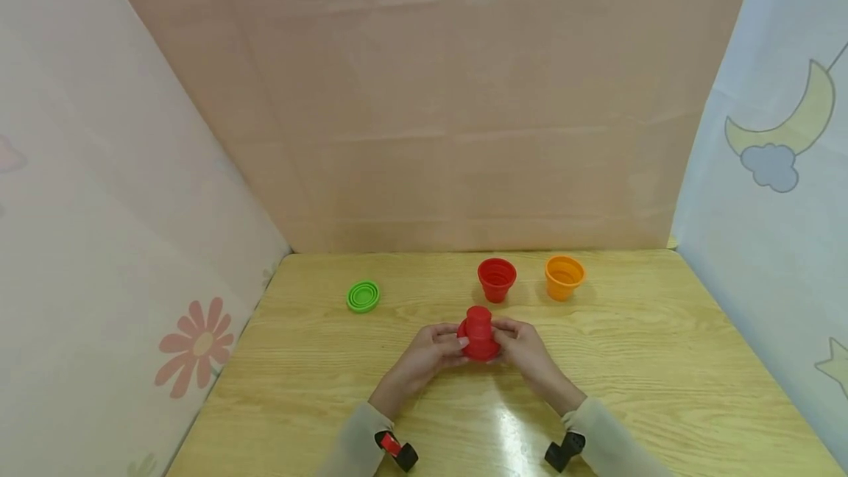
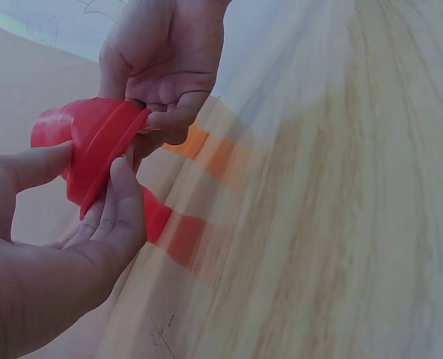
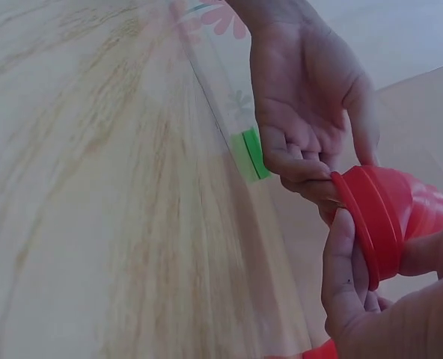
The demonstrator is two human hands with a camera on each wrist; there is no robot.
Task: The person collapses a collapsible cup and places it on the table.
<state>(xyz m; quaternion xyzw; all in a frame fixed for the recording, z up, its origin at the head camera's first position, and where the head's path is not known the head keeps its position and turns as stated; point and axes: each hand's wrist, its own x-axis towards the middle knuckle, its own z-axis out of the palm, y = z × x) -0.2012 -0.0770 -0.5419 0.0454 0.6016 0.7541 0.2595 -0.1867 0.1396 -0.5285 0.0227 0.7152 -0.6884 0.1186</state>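
Observation:
Between both hands is a red collapsible cup [image 1: 480,334], held above the table with its narrow base up and its wide rim down. My left hand [image 1: 430,352] pinches its left side, thumb on the outer wall and fingers under the rim, as the left wrist view shows. From the other side my right hand [image 1: 525,350] grips it the same way, its thumb [image 3: 423,254] pressing the wall. The cup's wall looks bent, with the base part tilted against the wider rings [image 2: 105,146]. Its inside is hidden.
Behind the hands, a second red collapsible cup [image 1: 497,280] stands upright, expanded. An orange cup [image 1: 564,277] stands to its right, also expanded. A green collapsible cup [image 1: 363,297] lies flattened at the back left. Papered walls [image 1: 424,131] border the wooden table [image 1: 298,389].

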